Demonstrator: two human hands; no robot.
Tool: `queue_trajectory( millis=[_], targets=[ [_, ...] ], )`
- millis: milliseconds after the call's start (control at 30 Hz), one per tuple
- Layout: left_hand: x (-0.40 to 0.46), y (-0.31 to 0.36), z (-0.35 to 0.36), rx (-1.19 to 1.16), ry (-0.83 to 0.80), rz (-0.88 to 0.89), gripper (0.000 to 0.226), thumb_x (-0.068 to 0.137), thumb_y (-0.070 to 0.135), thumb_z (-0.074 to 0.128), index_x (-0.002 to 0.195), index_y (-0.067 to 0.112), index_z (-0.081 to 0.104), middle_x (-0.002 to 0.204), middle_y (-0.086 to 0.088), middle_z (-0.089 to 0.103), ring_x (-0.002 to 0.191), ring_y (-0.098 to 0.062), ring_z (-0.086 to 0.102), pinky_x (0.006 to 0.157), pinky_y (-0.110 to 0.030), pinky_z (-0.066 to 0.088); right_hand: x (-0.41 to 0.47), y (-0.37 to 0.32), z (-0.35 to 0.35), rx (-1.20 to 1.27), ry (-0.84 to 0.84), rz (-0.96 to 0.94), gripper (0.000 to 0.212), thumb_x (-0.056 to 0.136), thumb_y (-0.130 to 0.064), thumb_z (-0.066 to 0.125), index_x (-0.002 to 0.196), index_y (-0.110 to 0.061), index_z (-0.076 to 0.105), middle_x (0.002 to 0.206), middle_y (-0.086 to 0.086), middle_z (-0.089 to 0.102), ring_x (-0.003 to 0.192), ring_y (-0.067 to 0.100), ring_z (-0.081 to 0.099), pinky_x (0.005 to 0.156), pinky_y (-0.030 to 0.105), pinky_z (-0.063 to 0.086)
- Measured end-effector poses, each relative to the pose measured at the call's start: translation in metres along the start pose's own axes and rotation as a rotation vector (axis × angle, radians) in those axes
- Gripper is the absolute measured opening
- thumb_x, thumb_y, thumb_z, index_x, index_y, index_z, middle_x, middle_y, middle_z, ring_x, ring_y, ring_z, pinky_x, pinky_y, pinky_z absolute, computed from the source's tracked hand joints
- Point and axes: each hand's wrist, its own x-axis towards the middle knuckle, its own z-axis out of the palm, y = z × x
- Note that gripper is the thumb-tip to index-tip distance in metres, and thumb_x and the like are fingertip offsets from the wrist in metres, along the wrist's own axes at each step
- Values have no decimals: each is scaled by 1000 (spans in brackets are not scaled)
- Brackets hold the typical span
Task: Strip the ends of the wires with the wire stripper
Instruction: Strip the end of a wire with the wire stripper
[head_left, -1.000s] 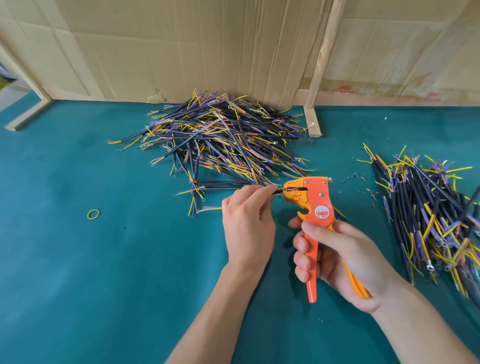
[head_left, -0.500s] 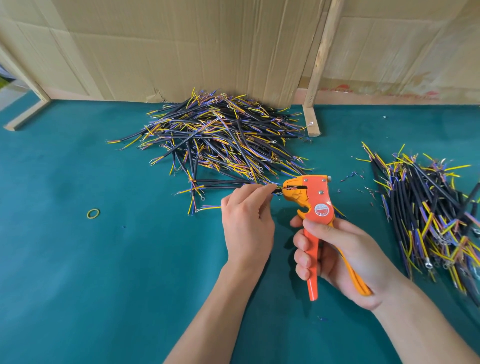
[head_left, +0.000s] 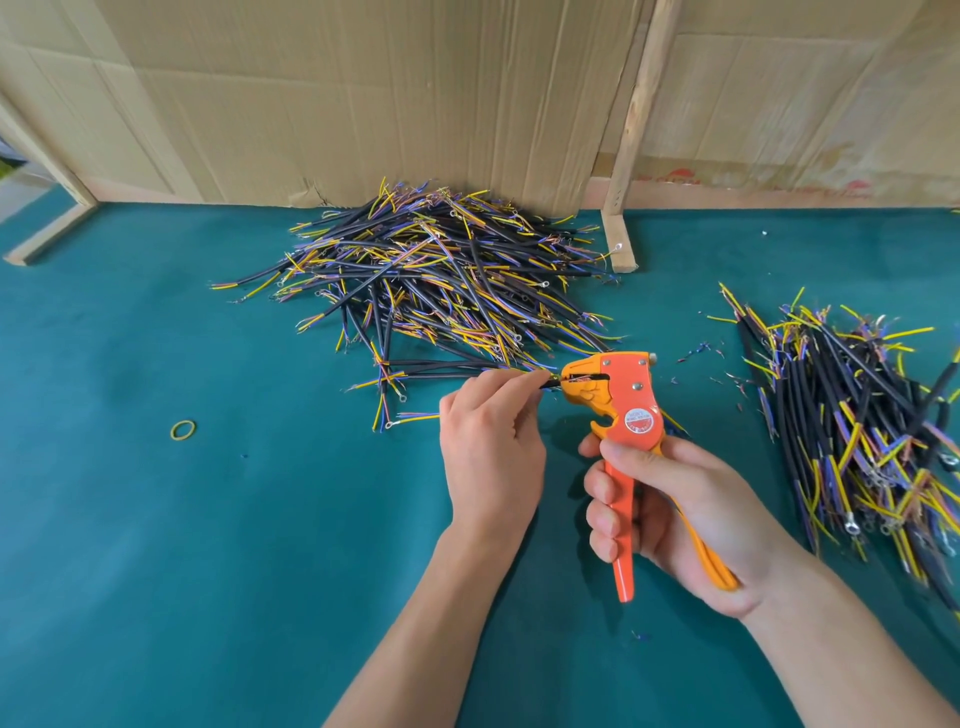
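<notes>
Now | left hand (head_left: 491, 441) pinches wire (head_left: 550, 383) into stripper (head_left: 626, 410) mouth | right hand (head_left: 675, 512) fingers clench handles

At frame centre, the left hand (head_left: 491, 441) pinches a wire (head_left: 550, 383) into the stripper (head_left: 621, 402), gripped by the right hand (head_left: 675, 512); wire piles (head_left: 441, 280) lie on the desk (head_left: 208, 545).

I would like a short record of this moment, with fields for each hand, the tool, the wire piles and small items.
left hand: left hand pinches a black wire
right hand: right hand grips the orange wire stripper
tool: wire end sits in its head
piles: big wire pile behind, second pile at right
small items: yellow rubber band on green table
</notes>
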Motion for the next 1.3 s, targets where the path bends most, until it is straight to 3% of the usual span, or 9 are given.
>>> queue_trajectory(
  millis=[167, 300, 433, 500, 600, 700, 800, 1133, 1300],
  targets=[
    [-1, -1, 0, -15, -9, 12, 24, 85, -1, 70, 97, 17, 80, 91, 4, 73, 84, -24, 67, 80, -49, 51, 1, 0, -1, -13, 21, 8, 15, 88, -17, 71, 96, -6, 64, 71, 13, 49, 53, 26, 45, 46, 35, 43],
    [0, 0, 0, -5, -29, 42, 25, 83, -2, 71, 96, 17, 81, 86, 4, 72, 79, -24, 65, 74, -44, 54, 2, 1, 1, -62, 126, -18, 32, 80, -29, 74, 91, -14, 48, 61, 3, 38, 42, 14, 31, 36, 24, 30],
    [-1, 0, 0, -44, -29, 16, 23, 86, 0, 70, 98, 17, 80, 88, 5, 72, 82, -23, 67, 73, -43, 54, 2, 2, 3, -50, 121, -16, 34, 78, -34, 76, 87, -11, 52, 59, 3, 40, 39, 15, 33, 35, 24, 31],
    [-1, 0, 1, -51, -17, 17, 21, 87, 0, 70, 98, 16, 80, 90, 4, 73, 83, -25, 67, 75, -44, 54, 1, 1, 2, -10, 77, -12, 29, 79, -29, 77, 89, -9, 57, 63, 8, 48, 44, 20, 42, 39, 28, 38],
    [0, 1, 0, -52, 6, -1, 19, 87, 2, 69, 98, 14, 80, 91, 2, 73, 84, -25, 68, 77, -47, 54, 0, -2, 0, 17, 0, 12, 28, 81, -14, 80, 101, -2, 65, 82, 24, 61, 64, 36, 60, 58, 44, 55],
    [0, -1, -1, -46, 14, -17, 18, 88, 4, 68, 98, 14, 80, 91, 2, 73, 86, -24, 68, 79, -48, 54, -2, -2, -6, 2, -60, 46, 37, 81, -12, 75, 114, 2, 65, 99, 35, 65, 78, 44, 66, 73, 51, 58],
    [0, 1, -1, -48, 2, -17, 18, 88, 4, 68, 98, 14, 80, 91, 2, 73, 86, -24, 68, 78, -49, 53, -2, -2, -8, -15, -80, 62, 44, 82, -8, 72, 122, 6, 60, 106, 38, 65, 81, 45, 68, 75, 51, 59],
    [0, 0, 0, -52, -1, 0, 19, 87, 2, 69, 97, 16, 79, 91, 3, 73, 86, -24, 68, 79, -50, 52, -1, -1, -4, -7, -68, 44, 24, 84, -11, 75, 105, -1, 69, 86, 25, 60, 70, 38, 60, 64, 48, 56],
    [-1, 1, -1, -43, 5, -1, 20, 87, 2, 70, 97, 16, 79, 91, 3, 73, 86, -23, 67, 81, -50, 51, -1, -1, -2, 8, -67, 40, 42, 66, -23, 95, 95, -4, 71, 78, 20, 57, 62, 34, 56, 58, 44, 53]
  ],
)
